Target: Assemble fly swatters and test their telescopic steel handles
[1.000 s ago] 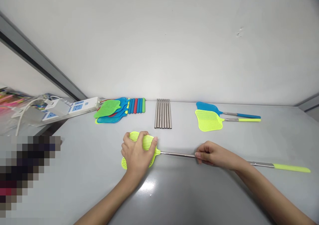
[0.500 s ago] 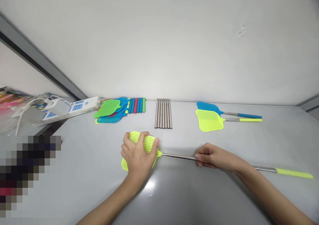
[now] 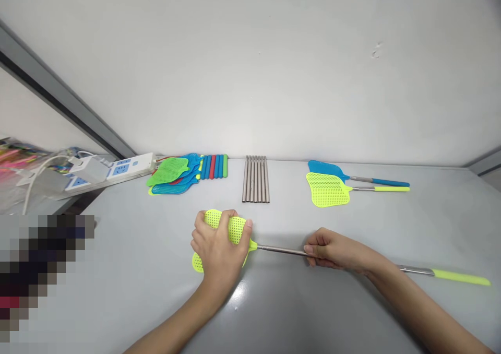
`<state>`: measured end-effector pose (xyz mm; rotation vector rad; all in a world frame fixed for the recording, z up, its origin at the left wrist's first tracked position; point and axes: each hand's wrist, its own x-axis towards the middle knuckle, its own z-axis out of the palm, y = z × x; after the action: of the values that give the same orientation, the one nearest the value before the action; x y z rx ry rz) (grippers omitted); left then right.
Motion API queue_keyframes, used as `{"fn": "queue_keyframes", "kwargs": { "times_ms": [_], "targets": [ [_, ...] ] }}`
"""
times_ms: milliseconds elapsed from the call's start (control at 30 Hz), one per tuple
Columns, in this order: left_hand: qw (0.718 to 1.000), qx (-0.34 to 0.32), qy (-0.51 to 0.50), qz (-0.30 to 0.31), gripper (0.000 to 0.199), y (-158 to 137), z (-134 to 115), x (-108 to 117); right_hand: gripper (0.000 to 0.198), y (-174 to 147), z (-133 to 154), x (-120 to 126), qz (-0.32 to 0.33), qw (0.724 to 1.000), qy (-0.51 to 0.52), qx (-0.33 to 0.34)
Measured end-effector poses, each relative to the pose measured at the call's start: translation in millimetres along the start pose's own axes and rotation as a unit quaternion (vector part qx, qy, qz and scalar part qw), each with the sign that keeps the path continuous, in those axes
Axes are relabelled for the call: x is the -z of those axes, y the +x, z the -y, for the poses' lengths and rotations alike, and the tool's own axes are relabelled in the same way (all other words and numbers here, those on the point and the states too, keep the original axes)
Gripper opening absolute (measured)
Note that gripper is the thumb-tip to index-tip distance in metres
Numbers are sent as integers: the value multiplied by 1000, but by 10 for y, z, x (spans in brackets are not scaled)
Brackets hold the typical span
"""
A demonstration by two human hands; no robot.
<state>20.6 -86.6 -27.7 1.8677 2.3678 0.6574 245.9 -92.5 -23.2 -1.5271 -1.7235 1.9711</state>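
An extended fly swatter [image 3: 284,250] lies across the table before me, with a yellow-green perforated head, a thin telescopic metal rod and a yellow-green grip at far right. My left hand [image 3: 219,244] wraps over its head, fingers on the far edge and thumb near the neck. Pinched between the thumb and fingers of my right hand [image 3: 332,249] is the metal rod, around its middle. My right wrist hides part of the rod. Beyond my right hand lie a shorter yellow-green fly swatter [image 3: 329,189] and a blue fly swatter [image 3: 326,168], side by side.
Several metal rods [image 3: 255,179] lie in a row at the back. To their left are coloured grips [image 3: 212,166] and a pile of swatter heads [image 3: 168,172]. A power strip [image 3: 131,166] with plugs and cables sits at the left edge, near a wall [image 3: 250,72].
The swatter's head and my left hand have shifted slightly right and nearer, while my right hand has slid slightly left. Both hands keep their grip.
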Motion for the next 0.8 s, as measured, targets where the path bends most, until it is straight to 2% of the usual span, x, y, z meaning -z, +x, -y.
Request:
{"fn": "queue_keyframes", "kwargs": {
  "times_ms": [433, 667, 800],
  "targets": [
    [999, -15, 11, -34, 35, -95, -63, 16, 32, 36, -16, -67, -10, 1000, 14, -15],
    [1000, 16, -20, 7, 34, -88, -43, -33, 33, 45, -40, -72, -6, 1000, 16, -21],
    [999, 23, -26, 7, 34, -91, -52, -24, 33, 45, -37, -80, -2, 1000, 15, -19]
  ]
}}
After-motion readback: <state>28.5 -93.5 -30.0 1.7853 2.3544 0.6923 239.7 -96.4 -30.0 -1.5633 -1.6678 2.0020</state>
